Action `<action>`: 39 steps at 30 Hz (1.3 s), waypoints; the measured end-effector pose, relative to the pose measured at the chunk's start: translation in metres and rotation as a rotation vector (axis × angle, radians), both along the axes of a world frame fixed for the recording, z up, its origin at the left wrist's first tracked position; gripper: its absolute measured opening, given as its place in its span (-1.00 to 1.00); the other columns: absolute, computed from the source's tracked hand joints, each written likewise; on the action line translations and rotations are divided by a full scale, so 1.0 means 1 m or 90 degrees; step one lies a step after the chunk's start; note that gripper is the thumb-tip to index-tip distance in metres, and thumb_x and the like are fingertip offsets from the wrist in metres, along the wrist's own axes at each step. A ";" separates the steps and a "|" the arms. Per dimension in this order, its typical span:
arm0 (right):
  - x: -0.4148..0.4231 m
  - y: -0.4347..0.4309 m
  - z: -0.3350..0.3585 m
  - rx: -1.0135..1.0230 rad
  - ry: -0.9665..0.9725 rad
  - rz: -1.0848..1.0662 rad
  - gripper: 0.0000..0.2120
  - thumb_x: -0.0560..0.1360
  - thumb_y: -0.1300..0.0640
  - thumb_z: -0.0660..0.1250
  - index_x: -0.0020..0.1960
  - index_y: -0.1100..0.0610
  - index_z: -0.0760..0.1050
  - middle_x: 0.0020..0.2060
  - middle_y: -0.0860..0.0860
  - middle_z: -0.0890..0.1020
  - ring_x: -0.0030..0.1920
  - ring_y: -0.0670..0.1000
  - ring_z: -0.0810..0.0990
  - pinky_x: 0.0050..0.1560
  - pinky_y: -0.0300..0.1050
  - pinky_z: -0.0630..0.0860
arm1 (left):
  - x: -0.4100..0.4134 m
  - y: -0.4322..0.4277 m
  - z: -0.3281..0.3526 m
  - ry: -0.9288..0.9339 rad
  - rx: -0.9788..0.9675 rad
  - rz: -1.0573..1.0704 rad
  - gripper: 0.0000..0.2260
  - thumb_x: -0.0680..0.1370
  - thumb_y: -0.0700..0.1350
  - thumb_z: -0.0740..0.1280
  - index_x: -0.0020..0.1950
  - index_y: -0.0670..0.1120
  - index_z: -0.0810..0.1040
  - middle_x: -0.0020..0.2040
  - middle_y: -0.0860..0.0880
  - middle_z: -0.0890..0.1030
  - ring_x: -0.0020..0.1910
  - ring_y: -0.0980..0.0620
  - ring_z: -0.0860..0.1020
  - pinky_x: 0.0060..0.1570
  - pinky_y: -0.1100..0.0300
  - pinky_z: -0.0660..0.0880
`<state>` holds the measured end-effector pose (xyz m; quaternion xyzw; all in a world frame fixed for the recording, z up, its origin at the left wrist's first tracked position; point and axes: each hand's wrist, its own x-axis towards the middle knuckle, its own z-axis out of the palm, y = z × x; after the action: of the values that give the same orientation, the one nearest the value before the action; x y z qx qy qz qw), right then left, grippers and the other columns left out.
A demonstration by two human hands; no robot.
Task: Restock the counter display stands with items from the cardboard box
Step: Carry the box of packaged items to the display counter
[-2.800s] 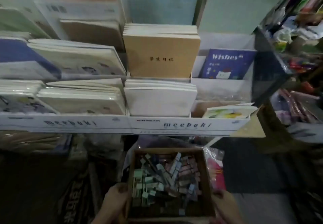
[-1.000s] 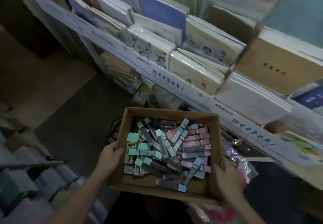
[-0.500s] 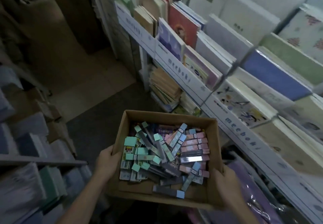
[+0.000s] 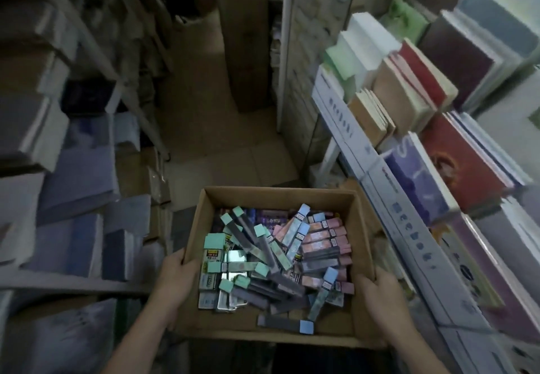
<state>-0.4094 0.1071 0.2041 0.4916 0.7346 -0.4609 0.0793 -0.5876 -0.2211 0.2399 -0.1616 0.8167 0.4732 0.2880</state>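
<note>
An open cardboard box (image 4: 277, 195) is carried in front of me at waist height. It holds several slim packs (image 4: 274, 259) with green, blue and pink ends, lying in a loose heap. My left hand (image 4: 175, 280) grips the box's left wall, thumb over the rim. My right hand (image 4: 382, 297) grips the right wall the same way. Both forearms reach in from the bottom edge.
A tiered white notebook rack (image 4: 409, 221) full of notebooks runs along the right. Shelves with stacked wrapped packs (image 4: 64, 169) line the left. A narrow aisle floor (image 4: 216, 128) leads ahead to a tall brown carton (image 4: 245, 37).
The view has swung left, from facing the notebook rack to looking down the aisle. The box stays held in both hands throughout.
</note>
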 end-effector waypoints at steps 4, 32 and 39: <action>-0.101 0.031 0.003 0.025 0.025 0.062 -0.82 0.52 0.21 0.33 -0.26 0.17 0.56 -0.37 0.00 0.65 -0.30 -0.01 0.60 -0.29 -0.15 0.46 | -0.057 0.015 0.013 -0.001 0.002 0.086 -0.85 0.63 -0.21 0.28 -0.02 -0.08 0.65 -0.23 -0.09 0.74 -0.19 -0.15 0.72 -0.05 -0.14 0.64; -0.735 0.078 0.066 0.063 -0.005 0.090 -0.82 0.52 0.12 0.34 -0.22 0.15 0.59 -0.32 0.02 0.67 -0.27 0.06 0.65 -0.28 -0.10 0.54 | -0.651 0.046 0.049 0.052 0.044 0.122 -0.87 0.63 -0.12 0.32 -0.02 0.00 0.67 -0.19 -0.01 0.75 -0.26 0.01 0.73 -0.29 0.07 0.61; -0.905 0.105 0.073 0.046 0.016 0.104 -0.80 0.55 0.10 0.32 -0.20 0.13 0.62 -0.41 0.00 0.68 -0.32 0.08 0.68 -0.29 -0.05 0.59 | -0.812 0.078 0.055 0.091 0.007 0.131 -0.87 0.59 -0.17 0.35 -0.11 -0.02 0.66 -0.26 0.00 0.74 -0.32 0.02 0.72 -0.35 0.05 0.59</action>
<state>-1.3140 0.2120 0.2770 0.4269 0.7892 -0.4322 0.0898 -1.3996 -0.1433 0.2951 -0.2086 0.8117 0.5152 0.1797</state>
